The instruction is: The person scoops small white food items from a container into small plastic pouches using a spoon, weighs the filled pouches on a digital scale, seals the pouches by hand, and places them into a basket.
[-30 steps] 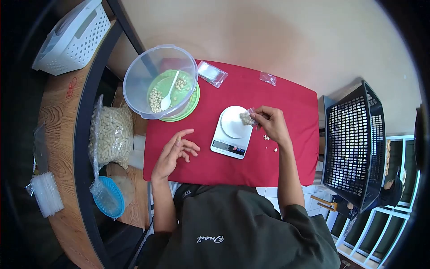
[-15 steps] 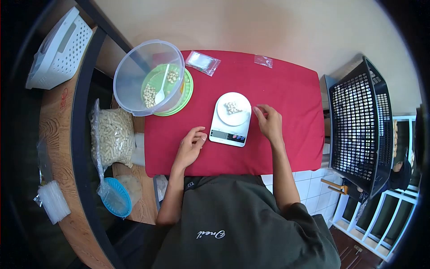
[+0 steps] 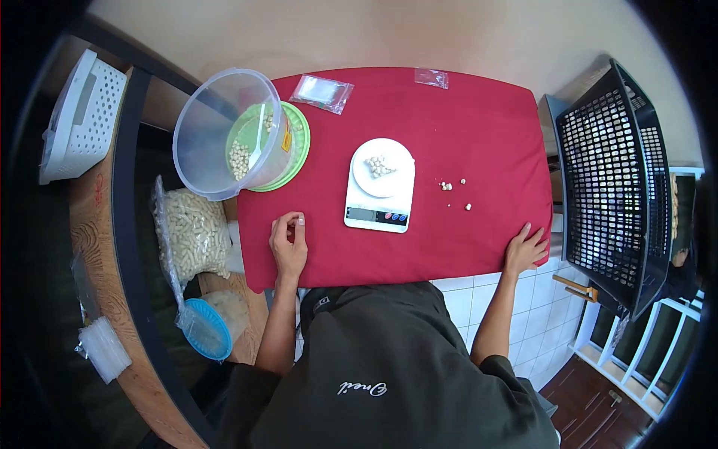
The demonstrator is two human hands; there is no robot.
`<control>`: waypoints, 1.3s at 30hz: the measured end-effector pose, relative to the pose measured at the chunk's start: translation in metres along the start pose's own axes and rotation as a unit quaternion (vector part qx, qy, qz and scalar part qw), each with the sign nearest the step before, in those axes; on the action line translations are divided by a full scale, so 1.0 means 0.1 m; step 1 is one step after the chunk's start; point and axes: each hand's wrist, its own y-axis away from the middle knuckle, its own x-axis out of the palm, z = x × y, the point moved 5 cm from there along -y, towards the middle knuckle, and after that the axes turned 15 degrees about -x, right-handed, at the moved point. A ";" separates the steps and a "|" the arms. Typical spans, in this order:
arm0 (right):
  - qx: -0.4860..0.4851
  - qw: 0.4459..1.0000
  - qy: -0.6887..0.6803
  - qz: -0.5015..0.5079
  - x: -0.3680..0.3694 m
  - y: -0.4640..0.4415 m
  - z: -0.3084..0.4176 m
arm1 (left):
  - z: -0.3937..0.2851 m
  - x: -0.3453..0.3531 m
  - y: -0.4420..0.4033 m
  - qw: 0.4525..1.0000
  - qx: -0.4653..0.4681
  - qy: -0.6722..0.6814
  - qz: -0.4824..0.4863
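A white digital kitchen scale point(image 3: 378, 202) stands on the red cloth point(image 3: 359, 258). On its round plate sits a small heap of pale, nut-like pieces point(image 3: 379, 165), seemingly in a clear bag. Several loose pale pieces point(image 3: 447, 186) lie on the cloth right of the scale. My left hand point(image 3: 289, 247) rests on the cloth to the left of the scale, fingers loosely curled, thumb apart, with nothing visible in it. Over at the table's front right corner, my right hand point(image 3: 523, 251) lies flat with fingers spread.
A clear plastic tub point(image 3: 196, 150) with pale pieces and a white spoon point(image 3: 259, 138) stands at the left, near a green lid point(image 3: 299, 153). Clear packets point(image 3: 321, 92) lie at the back. A black crate point(image 3: 609, 179) is at the right, a full bag point(image 3: 196, 232) at the left.
My right hand has moved from beside the scale to the front right corner and flattened. Loose pieces now lie on the cloth where it was. My left hand has shifted left, away from the scale.
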 end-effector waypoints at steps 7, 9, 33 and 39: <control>-0.026 0.999 -0.023 -0.026 0.03 -0.09 -0.12 | -0.36 0.15 -0.04 1.000 -0.005 -0.012 -0.010; -0.028 0.998 -0.030 -0.048 0.01 -0.08 -0.10 | -0.73 0.29 -0.07 0.996 0.082 -0.009 0.018; -0.329 0.740 -0.552 0.200 -1.05 0.47 2.81 | -1.34 1.12 -0.22 0.955 0.118 0.093 0.255; -0.373 0.687 -0.568 0.256 -1.19 0.43 2.99 | -1.34 1.01 -0.14 0.899 0.059 0.304 0.310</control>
